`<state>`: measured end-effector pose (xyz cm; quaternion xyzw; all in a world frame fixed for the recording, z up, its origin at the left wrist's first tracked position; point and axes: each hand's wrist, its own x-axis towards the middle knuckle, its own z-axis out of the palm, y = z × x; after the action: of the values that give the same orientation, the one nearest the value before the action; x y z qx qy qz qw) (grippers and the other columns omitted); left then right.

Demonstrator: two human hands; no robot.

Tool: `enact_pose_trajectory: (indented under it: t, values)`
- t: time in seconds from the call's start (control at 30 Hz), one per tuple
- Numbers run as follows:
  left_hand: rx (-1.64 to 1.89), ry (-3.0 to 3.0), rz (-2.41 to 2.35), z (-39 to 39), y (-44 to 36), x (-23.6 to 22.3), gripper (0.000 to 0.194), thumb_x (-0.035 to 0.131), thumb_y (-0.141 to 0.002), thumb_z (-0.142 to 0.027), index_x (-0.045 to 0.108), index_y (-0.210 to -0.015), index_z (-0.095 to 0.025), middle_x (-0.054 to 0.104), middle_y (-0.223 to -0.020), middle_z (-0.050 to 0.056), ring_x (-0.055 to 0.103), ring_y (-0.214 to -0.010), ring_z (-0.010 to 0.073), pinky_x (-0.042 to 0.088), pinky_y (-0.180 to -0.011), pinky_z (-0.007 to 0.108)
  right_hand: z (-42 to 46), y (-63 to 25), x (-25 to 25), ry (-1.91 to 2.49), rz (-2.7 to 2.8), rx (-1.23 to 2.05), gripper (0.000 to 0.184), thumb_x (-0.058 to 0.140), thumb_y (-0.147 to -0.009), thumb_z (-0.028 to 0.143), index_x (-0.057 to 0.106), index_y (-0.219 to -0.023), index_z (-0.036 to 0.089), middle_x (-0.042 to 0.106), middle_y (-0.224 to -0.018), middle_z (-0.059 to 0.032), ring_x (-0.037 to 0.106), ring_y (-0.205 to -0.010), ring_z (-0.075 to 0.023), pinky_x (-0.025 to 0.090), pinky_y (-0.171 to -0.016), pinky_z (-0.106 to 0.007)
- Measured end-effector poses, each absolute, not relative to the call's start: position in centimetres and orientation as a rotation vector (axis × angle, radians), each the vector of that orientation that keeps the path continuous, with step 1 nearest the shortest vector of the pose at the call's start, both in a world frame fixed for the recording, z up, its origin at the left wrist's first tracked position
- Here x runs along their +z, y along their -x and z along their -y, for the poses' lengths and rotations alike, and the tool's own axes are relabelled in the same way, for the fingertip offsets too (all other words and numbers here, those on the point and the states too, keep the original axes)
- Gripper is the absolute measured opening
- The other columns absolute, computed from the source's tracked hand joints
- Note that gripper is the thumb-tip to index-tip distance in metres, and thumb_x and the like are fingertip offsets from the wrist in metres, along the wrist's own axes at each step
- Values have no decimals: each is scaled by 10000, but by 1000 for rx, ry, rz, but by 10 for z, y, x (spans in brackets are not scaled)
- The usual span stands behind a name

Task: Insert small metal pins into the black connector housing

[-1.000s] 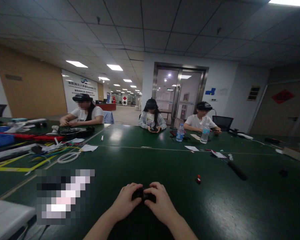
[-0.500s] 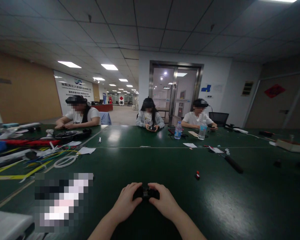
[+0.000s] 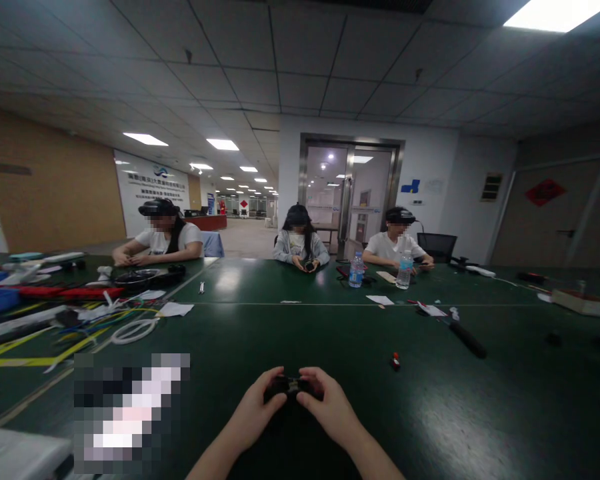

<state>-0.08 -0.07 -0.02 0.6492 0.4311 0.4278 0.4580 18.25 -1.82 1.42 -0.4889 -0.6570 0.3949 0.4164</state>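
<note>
Between my two hands is a small black object (image 3: 293,385) with a lighter, shiny middle; its exact kind is too dark to make out. My left hand (image 3: 256,405) grips its left end, thumb at the near side and fingers at the far side. The right end sits in my right hand (image 3: 329,404) in the same kind of hold. Both hands are just above or on the green table (image 3: 360,413), and the fingers cover much of the object's ends. A small red and dark item (image 3: 395,362) lies apart, to the right of my right hand.
Left are a blurred-out patch (image 3: 130,413), a white box (image 3: 23,453), coiled white cable (image 3: 134,331) and loose wires. To the right lies a black-handled tool (image 3: 467,340). Two water bottles (image 3: 356,270) stand farther back. Three people sit across the table.
The view has tilted slightly upward, so the table and people appear lower. Both hands keep their hold on the black object, which looks slightly turned.
</note>
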Motion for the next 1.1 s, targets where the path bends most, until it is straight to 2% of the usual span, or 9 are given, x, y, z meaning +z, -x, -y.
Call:
enact_pose_trajectory:
  t: [0.13, 0.23, 0.33, 0.47, 0.6, 0.73, 0.9, 1.1]
  values:
    - [1170, -1108, -823, 1, -9, -1, 456, 697, -668, -280, 529, -1079, -175, 633, -1020, 70, 562, -1000, 219, 372, -921, 330, 17, -181, 15, 1135, 1578, 996, 312, 592, -675, 240, 564, -982, 189, 623, -993, -50, 575, -944, -203, 429, -846, -337]
    - [1121, -641, -663, 5, -19, -2, 327, 602, -770, -361, 535, -1015, -156, 655, -964, 84, 627, -877, 203, 416, -870, 336, 16, -180, 16, 1078, 1560, 1009, 279, 584, -688, 263, 566, -955, 184, 631, -961, -56, 581, -920, -213, 436, -829, -348]
    - [1041, -417, -574, 9, -29, -3, 308, 486, -838, -405, 557, -910, -113, 670, -877, 121, 645, -835, 212, 435, -837, 320, 18, -178, 19, 1063, 1563, 972, 268, 572, -687, 243, 567, -949, 188, 631, -959, -53, 575, -929, -210, 423, -848, -347]
    - [1011, -323, -435, 14, -34, -3, 365, 413, -865, -423, 564, -941, -100, 672, -848, 129, 648, -811, 221, 441, -807, 320, 22, -174, 21, 1094, 1642, 915, 294, 555, -661, 176, 578, -953, 200, 625, -990, -46, 552, -968, -212, 393, -885, -351]
    - [1005, -271, -304, 20, -33, 3, 415, 402, -857, -462, 563, -1008, -111, 671, -869, 131, 631, -884, 257, 440, -787, 336, 22, -172, 18, 1176, 1711, 832, 344, 544, -628, 137, 584, -959, 222, 599, -1051, -46, 518, -1029, -222, 369, -915, -363]
    - [983, -229, -293, 21, -35, 6, 458, 386, -854, -500, 556, -1006, -103, 667, -785, 118, 651, -801, 252, 467, -699, 314, 23, -172, 20, 1162, 1815, 776, 378, 514, -635, 106, 581, -985, 229, 584, -1080, -61, 507, -1049, -218, 357, -931, -372]
    - [1056, -160, -384, 16, -41, 0, 395, 403, -854, -482, 546, -934, -123, 656, -744, 81, 659, -710, 241, 488, -593, 309, 27, -171, 24, 1101, 1965, 658, 366, 536, -659, 124, 599, -998, 249, 577, -1117, -59, 466, -1102, -220, 325, -964, -389]
    - [1026, -110, -395, 17, -40, 4, 464, 380, -846, -538, 538, -806, -104, 640, -686, 104, 662, -701, 238, 493, -565, 270, 26, -172, 26, 1171, 2012, 637, 336, 532, -676, 143, 621, -980, 255, 577, -1119, -56, 470, -1095, -222, 343, -950, -383]
